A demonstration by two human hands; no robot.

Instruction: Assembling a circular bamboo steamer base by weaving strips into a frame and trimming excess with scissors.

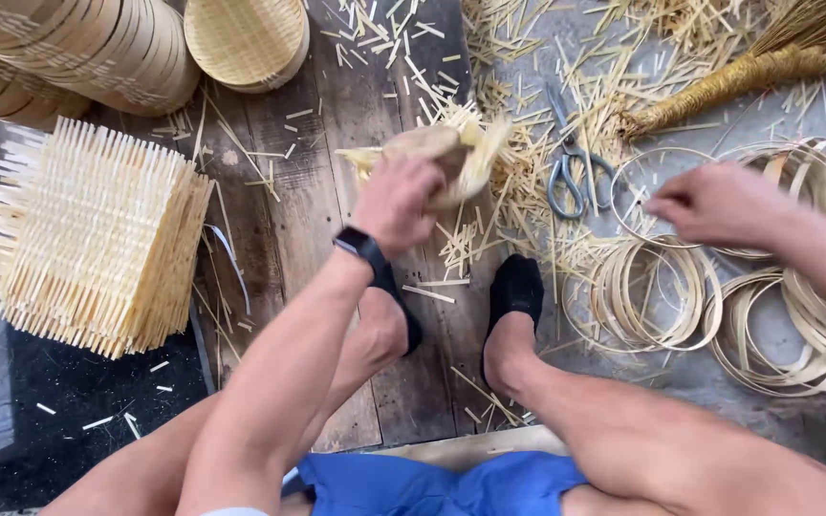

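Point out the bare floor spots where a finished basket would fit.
Barest: dark planks between the woven mat stack and left hand, and the dark slab below that stack. Crowded: bamboo hoops under the right hand, scissors amid offcuts.

My basket-weaving workshop floor, stacked woven bamboo mats (88, 239) beside me, finished round baskets (246, 40), coiled bamboo hoops (657, 296), scissors (574, 167), offcut splints (528, 86) everywhere

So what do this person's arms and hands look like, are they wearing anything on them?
Both arms are bare, with no gloves and no rings that I can make out. The left hand has a black band, like a watch or fitness tracker, around its wrist. The right hand wears nothing visible. A pale sleeve edge shows at the left upper arm.
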